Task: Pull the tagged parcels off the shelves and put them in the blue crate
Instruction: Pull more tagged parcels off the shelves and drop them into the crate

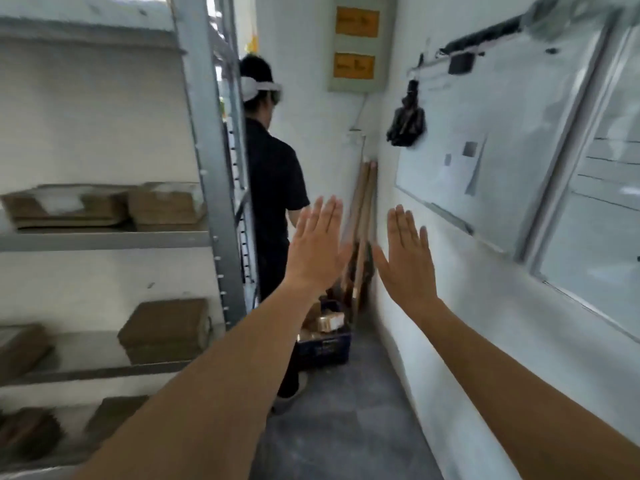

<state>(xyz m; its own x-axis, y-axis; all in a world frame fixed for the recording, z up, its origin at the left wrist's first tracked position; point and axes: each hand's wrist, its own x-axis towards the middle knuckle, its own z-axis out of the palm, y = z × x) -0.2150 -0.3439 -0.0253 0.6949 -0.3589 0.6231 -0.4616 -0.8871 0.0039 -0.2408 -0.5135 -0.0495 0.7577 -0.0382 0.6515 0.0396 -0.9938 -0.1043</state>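
A tall metal shelf rack (204, 140) is standing at the left. Two flat brown parcels (104, 204) are lying side by side on its middle board. On the board below, one thick brown parcel (166, 329) is sitting near the rack's front post, and another (19, 348) is lying further left. More brown parcels (114, 415) are lying on the lowest board, too blurry to count. The grey floor (349, 427) is running right of the rack, and a blue crate (325, 348) is sitting on it, holding parcels.
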